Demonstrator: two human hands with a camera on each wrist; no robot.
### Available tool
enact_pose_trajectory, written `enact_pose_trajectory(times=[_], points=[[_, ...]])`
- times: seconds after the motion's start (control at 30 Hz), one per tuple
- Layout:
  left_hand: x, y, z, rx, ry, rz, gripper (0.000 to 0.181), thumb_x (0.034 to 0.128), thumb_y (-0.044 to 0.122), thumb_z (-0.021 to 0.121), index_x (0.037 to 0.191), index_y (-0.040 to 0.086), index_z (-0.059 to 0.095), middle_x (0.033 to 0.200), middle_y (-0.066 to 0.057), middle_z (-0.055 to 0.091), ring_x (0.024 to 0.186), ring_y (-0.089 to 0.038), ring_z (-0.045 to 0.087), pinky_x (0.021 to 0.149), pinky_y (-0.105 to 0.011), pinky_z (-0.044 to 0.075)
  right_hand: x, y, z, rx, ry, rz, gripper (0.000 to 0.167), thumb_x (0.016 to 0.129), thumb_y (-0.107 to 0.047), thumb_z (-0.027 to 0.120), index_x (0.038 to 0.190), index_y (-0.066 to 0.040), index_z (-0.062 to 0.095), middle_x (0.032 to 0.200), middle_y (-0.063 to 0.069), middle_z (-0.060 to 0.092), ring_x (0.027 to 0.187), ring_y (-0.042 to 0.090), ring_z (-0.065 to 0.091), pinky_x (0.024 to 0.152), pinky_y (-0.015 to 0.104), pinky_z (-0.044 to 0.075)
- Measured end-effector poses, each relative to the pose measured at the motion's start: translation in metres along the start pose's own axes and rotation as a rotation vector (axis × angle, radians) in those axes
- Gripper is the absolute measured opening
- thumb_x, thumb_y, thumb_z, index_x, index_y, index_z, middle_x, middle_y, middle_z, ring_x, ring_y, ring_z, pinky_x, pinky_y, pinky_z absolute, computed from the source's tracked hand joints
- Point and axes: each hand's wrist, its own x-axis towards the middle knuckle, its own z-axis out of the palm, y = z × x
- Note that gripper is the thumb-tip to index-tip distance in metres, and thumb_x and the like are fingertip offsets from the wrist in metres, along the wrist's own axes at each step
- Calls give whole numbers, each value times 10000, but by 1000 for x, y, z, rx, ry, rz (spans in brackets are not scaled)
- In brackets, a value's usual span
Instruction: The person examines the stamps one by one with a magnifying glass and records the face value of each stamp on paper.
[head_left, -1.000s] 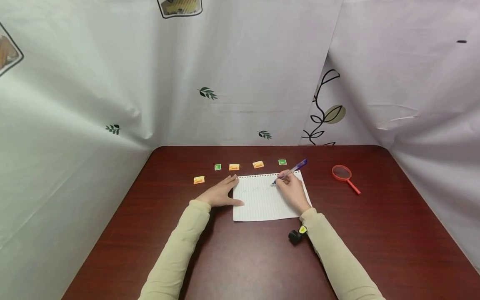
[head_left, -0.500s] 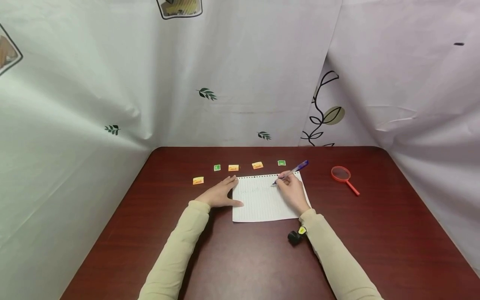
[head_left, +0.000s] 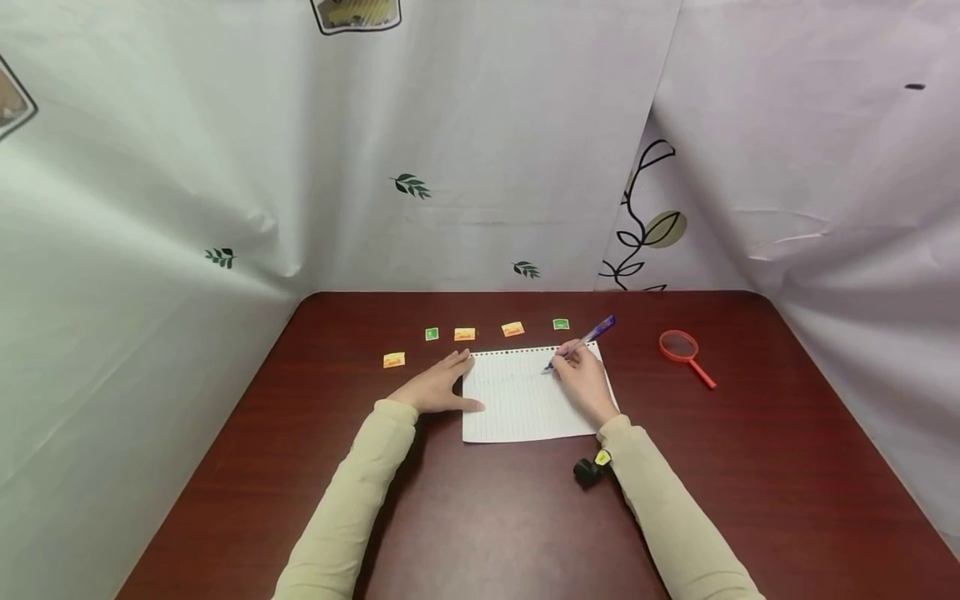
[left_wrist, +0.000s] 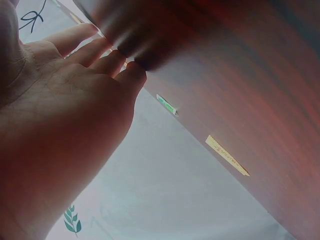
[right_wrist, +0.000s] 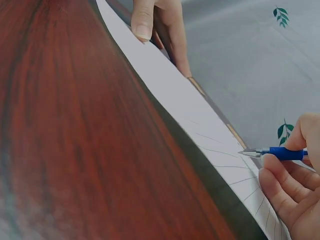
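Note:
A sheet of lined paper [head_left: 517, 408] with punched holes along its far edge lies on the dark red table, faint handwriting across its upper part. My left hand [head_left: 441, 387] rests at its left edge, fingers spread and thumb on the sheet. With thumb and fingers my right hand [head_left: 585, 382] pinches a blue pen [head_left: 600, 329], tip down near the upper right of the sheet. The right wrist view shows the pen's blue grip [right_wrist: 286, 153] and metal point close to the paper; whether they touch, I cannot tell.
Behind the paper lie small stickers, among them an orange one [head_left: 465, 334] and a green one [head_left: 561, 324]. Another orange sticker [head_left: 393, 360] is left of my left hand. A red magnifying glass [head_left: 679, 346] lies to the right. White patterned cloth [head_left: 480, 150] surrounds the table.
Both hands stay almost in place, and the pen tip remains near the same spot on the paper. The whole head view has shifted slightly.

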Motion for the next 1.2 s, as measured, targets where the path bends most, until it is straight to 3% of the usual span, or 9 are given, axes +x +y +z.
enact_pose_trajectory(times=[0.4, 0.7, 1.0, 1.2], points=[[3, 1, -4, -2, 1, 10, 1020, 843, 532, 773, 1604, 88, 258, 1684, -57, 142, 1549, -244, 87, 1206, -471, 225, 3, -1, -1, 22, -13, -21, 80, 932, -120, 592, 999, -77, 592, 925, 103, 695, 823, 176, 646, 712, 258, 507], [0, -1, 0, -18, -13, 8, 1028, 842, 538, 771, 1608, 97, 246, 1684, -58, 144, 1550, -239, 80, 1207, -463, 223, -2, 2, 0, -43, -30, 15, 90, 912, -181, 581, 953, -108, 613, 862, 54, 682, 795, 173, 610, 753, 311, 486], [-2, -1, 2, -31, -13, 16, 1023, 843, 528, 774, 1605, 88, 252, 1683, -66, 148, 1550, -241, 80, 1208, -455, 223, -2, 3, 2, 7, -5, 25, 77, 925, -144, 578, 969, -84, 600, 879, 86, 678, 797, 179, 618, 724, 286, 491], [-2, 1, -2, -26, -11, 16, 1028, 836, 536, 777, 1605, 96, 255, 1684, -59, 142, 1551, -238, 77, 1206, -462, 225, 0, 2, -1, -31, -4, 12, 83, 917, -152, 579, 945, -80, 610, 856, 78, 664, 765, 188, 574, 688, 290, 460]])
